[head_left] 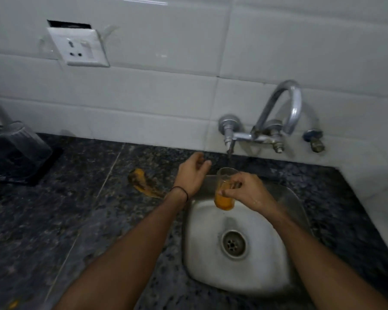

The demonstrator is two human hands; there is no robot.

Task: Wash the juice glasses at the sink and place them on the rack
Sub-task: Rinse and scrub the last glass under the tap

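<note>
Glass (222,198) is held over the rear of the sink (211,253), directly below the small tap (229,143), mouth up. Orange juice residue colours its lower half. Right hand (248,193) grips it from the side, fingers and thumb curled round the wall. Left hand (192,175) hovers above the desk (54,220) just left of the tap, fingers loosely curled, holding nothing and touching nothing. A thin stream appears to fall from the tap toward the mouth of the glass, but the picture is too dim to confirm it.

Step in hand: rinsing, judged to be at an early stage, since the juice is not yet flushed out.

Next move: fill, swirl and tip the contents into the sink. Keep the mouth under the tap and the grip firm, as wet glass is likely to be slippery. The free hand is placed to work the tap or rub the inside.

Rack (31,173) stands at the far left of the desk, well apart from the sink, with one upturned glass (20,139) on it. An orange spill (143,182) lies on the desk between sink and rack.
</note>
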